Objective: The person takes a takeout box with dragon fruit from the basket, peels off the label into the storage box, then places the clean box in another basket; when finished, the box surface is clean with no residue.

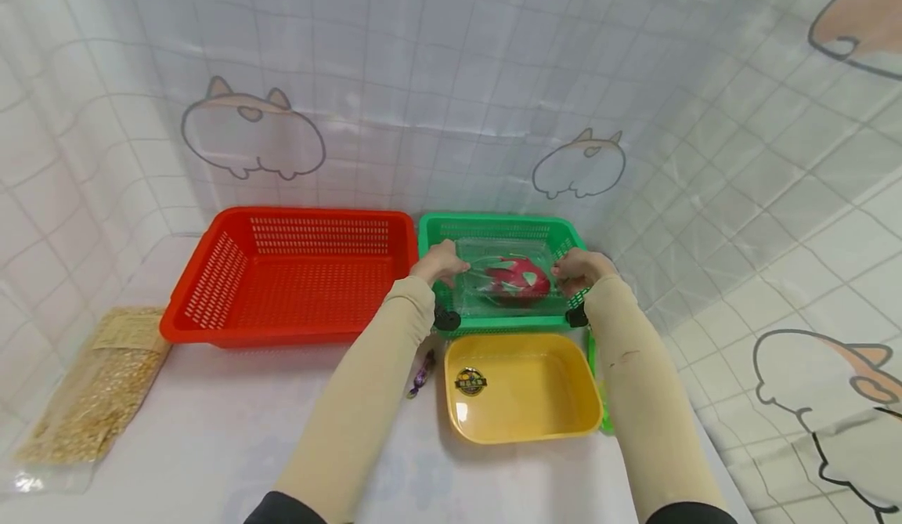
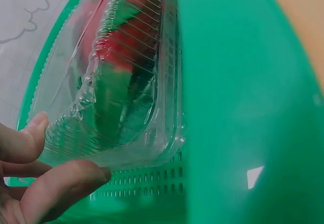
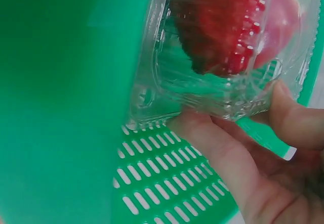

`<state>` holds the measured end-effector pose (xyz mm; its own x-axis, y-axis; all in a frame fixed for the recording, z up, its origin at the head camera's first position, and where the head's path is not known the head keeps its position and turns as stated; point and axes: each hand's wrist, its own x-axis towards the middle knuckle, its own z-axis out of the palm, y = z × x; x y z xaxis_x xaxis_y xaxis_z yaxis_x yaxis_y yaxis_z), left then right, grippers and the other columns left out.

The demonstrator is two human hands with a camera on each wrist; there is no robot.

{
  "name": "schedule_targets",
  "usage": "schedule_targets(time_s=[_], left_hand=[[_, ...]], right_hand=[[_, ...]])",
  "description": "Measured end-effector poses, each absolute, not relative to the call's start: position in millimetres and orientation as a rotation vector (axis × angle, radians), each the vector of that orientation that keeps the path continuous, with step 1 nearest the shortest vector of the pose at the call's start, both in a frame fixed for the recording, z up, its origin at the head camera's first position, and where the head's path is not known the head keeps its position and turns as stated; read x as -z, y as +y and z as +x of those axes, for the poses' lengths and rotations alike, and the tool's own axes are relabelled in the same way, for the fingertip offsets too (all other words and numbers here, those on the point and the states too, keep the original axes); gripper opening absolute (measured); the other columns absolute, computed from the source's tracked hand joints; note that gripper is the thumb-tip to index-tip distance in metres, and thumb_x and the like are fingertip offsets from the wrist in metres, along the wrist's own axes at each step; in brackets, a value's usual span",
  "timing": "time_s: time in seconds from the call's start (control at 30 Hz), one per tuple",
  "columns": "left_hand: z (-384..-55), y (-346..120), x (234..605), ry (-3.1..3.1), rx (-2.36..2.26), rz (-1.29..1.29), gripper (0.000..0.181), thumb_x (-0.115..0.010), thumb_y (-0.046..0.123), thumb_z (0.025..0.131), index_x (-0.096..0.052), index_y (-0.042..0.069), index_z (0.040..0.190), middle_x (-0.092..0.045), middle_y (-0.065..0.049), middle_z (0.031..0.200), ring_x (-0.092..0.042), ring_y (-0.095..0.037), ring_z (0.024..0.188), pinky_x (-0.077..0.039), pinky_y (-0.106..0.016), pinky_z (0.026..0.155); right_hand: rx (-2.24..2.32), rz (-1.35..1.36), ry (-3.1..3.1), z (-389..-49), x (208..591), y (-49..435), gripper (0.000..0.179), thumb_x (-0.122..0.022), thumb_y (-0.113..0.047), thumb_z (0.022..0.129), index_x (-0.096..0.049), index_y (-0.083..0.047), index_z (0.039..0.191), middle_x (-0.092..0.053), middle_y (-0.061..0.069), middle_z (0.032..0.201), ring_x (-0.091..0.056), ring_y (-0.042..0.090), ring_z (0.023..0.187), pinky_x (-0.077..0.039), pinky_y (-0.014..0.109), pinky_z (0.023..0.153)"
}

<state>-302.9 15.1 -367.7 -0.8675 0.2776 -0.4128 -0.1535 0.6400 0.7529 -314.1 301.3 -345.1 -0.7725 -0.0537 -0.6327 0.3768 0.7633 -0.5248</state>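
Observation:
A clear plastic clamshell box (image 1: 468, 295) with a red and green dragon fruit (image 1: 520, 276) inside is at the green basket (image 1: 493, 325). My left hand (image 1: 442, 264) pinches the box's left end between thumb and fingers. At the opposite end my right hand (image 1: 581, 267) grips it the same way. In the left wrist view, the left thumb (image 2: 31, 135) presses the lid while a finger lies under the edge. The right thumb (image 3: 286, 107) touches the box's side in the right wrist view, its index finger below. Whether the box rests on the basket's floor I cannot tell.
Left of the green basket stands a red basket (image 1: 303, 341). A yellow tray (image 1: 524, 422) sits in front, with a purple-wrapped candy (image 1: 421, 375) beside it. Something bright green (image 1: 606, 410) shows partly behind the tray. A bag of grain-like flakes (image 1: 106, 391) lies far left.

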Motion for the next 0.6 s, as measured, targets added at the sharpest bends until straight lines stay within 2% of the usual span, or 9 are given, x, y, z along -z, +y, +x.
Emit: schedule_targets(time_s=[0.07,0.13,0.2,0.27,0.37,0.4,0.43,0.53,0.6], left_hand=[[-302.6,15.5,367.2,2.368,-1.119,0.105,0.070,-0.052,0.025,0.105,-0.012,-0.001,0.157,-0.022,-0.020,0.163,-0.069,-0.030,0.107,-0.042,-0.044,0.110],[-301.3,14.9,367.1,2.390,-1.072,0.114,0.069,-0.051,0.026,0.105,-0.015,-0.001,0.157,-0.025,-0.020,0.162,-0.070,-0.028,0.105,-0.044,-0.043,0.109],[-299.2,13.9,367.3,2.421,-1.019,0.146,0.067,-0.050,0.027,0.106,-0.017,-0.002,0.156,-0.029,-0.020,0.160,-0.071,-0.026,0.100,-0.049,-0.041,0.103],[-296.2,14.6,366.7,2.455,-0.970,0.205,0.064,-0.048,0.027,0.106,-0.020,-0.003,0.156,-0.035,-0.021,0.155,-0.071,-0.025,0.094,-0.053,-0.038,0.097],[-289.8,16.3,364.3,2.521,-0.885,0.305,0.063,-0.048,0.029,0.106,-0.024,-0.003,0.155,-0.045,-0.022,0.145,-0.060,-0.021,0.080,-0.052,-0.033,0.085],[-286.9,16.3,362.8,2.541,-0.866,0.330,0.064,-0.049,0.031,0.106,-0.026,-0.004,0.154,-0.048,-0.021,0.141,-0.055,-0.019,0.078,-0.050,-0.032,0.082],[-284.1,15.8,361.3,2.560,-0.853,0.353,0.064,-0.050,0.032,0.105,-0.028,-0.003,0.153,-0.050,-0.021,0.140,-0.051,-0.018,0.077,-0.047,-0.032,0.080],[-274.7,11.0,353.6,2.604,-0.882,0.399,0.064,-0.052,0.033,0.104,-0.031,-0.001,0.154,-0.058,-0.019,0.128,-0.043,-0.014,0.067,-0.044,-0.030,0.075],[-268.7,4.6,348.0,2.621,-0.932,0.424,0.062,-0.053,0.032,0.104,-0.033,0.002,0.154,-0.063,-0.016,0.107,-0.040,-0.012,0.054,-0.045,-0.028,0.068]], right_hand=[[0.873,0.216,2.330,-312.3,343.2,301.8,0.021,-0.036,-0.020,0.109,-0.044,-0.004,0.098,-0.046,0.008,0.088,-0.049,0.015,0.064,-0.048,0.036,0.083],[0.908,0.188,2.319,-310.7,342.8,301.0,0.021,-0.036,-0.017,0.109,-0.042,-0.001,0.098,-0.043,0.010,0.092,-0.047,0.016,0.067,-0.048,0.037,0.084],[0.931,0.161,2.316,-309.9,343.5,300.7,0.022,-0.036,-0.015,0.109,-0.046,0.004,0.108,-0.043,0.014,0.095,-0.044,0.018,0.068,-0.049,0.038,0.085],[0.917,0.125,2.320,-307.7,343.0,301.7,0.032,-0.034,-0.014,0.110,-0.045,0.011,0.125,-0.048,0.024,0.106,-0.052,0.024,0.075,-0.051,0.039,0.088],[0.895,0.088,2.339,-304.8,341.4,305.3,0.051,-0.034,-0.014,0.110,-0.023,0.012,0.152,-0.042,0.036,0.139,-0.060,0.040,0.108,-0.052,0.046,0.099],[0.877,0.071,2.347,-303.7,340.8,306.1,0.051,-0.033,-0.015,0.110,-0.022,0.011,0.152,-0.036,0.036,0.147,-0.054,0.043,0.123,-0.050,0.048,0.101],[0.861,0.049,2.356,-301.7,339.3,306.3,0.056,-0.033,-0.016,0.110,-0.014,0.010,0.155,-0.025,0.034,0.156,-0.045,0.046,0.134,-0.048,0.050,0.104],[0.836,0.019,2.392,-296.7,337.4,305.4,0.058,-0.036,-0.020,0.109,-0.015,0.007,0.156,-0.023,0.032,0.159,-0.039,0.046,0.139,-0.045,0.051,0.106],[0.804,-0.022,2.445,-291.7,336.3,303.2,0.058,-0.038,-0.023,0.109,-0.018,0.006,0.156,-0.025,0.031,0.158,-0.040,0.046,0.138,-0.044,0.053,0.107]])
